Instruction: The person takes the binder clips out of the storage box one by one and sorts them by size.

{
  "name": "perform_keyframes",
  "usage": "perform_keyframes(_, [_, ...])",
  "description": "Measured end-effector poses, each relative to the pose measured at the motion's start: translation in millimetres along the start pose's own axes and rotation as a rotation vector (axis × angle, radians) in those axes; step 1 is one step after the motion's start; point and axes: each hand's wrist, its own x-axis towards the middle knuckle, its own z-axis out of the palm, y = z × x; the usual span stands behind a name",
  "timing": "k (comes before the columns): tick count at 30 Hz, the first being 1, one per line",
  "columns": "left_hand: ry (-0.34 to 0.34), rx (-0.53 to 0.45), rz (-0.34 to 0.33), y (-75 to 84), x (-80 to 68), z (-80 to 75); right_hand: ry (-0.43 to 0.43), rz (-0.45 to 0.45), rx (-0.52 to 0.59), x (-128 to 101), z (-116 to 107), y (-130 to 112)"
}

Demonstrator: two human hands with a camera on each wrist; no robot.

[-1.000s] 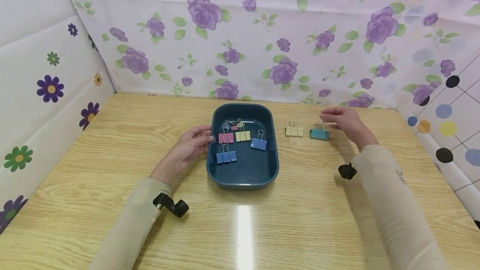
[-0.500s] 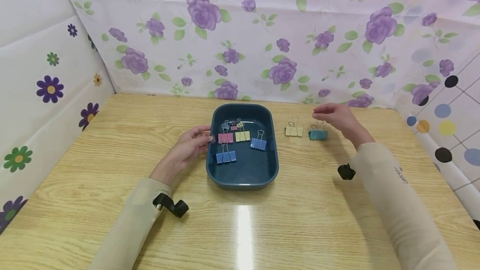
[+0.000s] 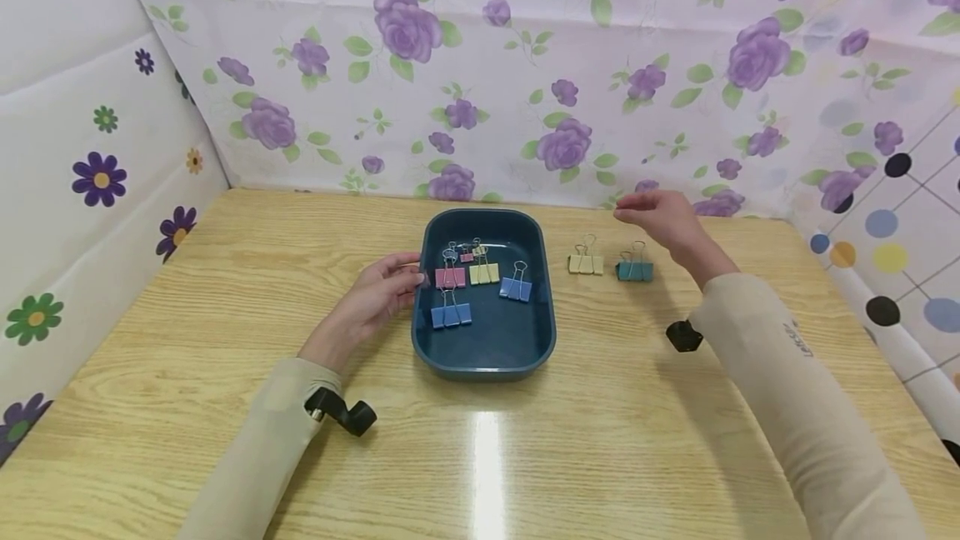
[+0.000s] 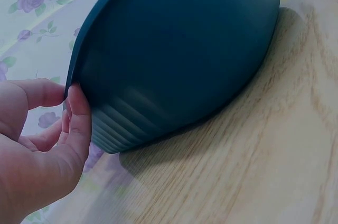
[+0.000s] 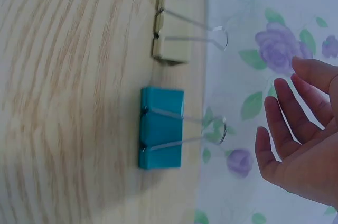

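Note:
A dark blue plastic tray (image 3: 487, 348) stands on the table in the head view. My left hand (image 3: 378, 294) holds its left wall; in the left wrist view, the thumb and fingers of that hand (image 4: 47, 145) pinch the tray's rim (image 4: 90, 20). To the right of the tray, a pale yellow binder clip (image 3: 585, 265) and a teal binder clip (image 3: 635, 272) stand side by side with wire handles up. My right hand (image 3: 663, 223) hovers above and behind the teal clip. In the right wrist view, its fingers (image 5: 285, 134) are loosely bent, apart from both clips, holding nothing.
Inside the tray lie two blue binder clips (image 3: 451, 316), a pink one (image 3: 450, 278), a yellow one (image 3: 484, 275) and several tiny clips (image 3: 467, 257) at the back. A flowered cloth (image 3: 315, 107) hangs behind the wooden table (image 3: 225, 298).
My right hand has let go of the teal clip's handle and moved up and to the left, away from it. The left hand and tray stay put.

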Motion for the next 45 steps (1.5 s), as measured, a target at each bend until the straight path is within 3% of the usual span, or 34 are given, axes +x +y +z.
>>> perform_keyframes(6, [0.012, 0.014, -0.009, 0.9, -0.4, -1.7, -0.021, -0.063, 0.009, -4, 17, -24])
perform_keyframes(14, [0.012, 0.010, -0.003, 0.1, -1.0, -3.1, -0.137, -0.108, 0.050, -14, 46, -49])
perform_keyframes(24, [0.028, 0.009, -0.028, -4.4, -1.9, -1.2, -0.288, -0.085, 0.080, -25, 74, -66])
perform_keyframes(34, [0.011, -0.017, 0.000, -1.3, -1.9, -2.7, -0.454, -0.010, 0.080, -50, 118, -88])
perform_keyframes(45, [0.003, 0.011, 0.007, -0.8, -0.3, -0.2, -0.479, 0.006, 0.083, -57, 142, -96])
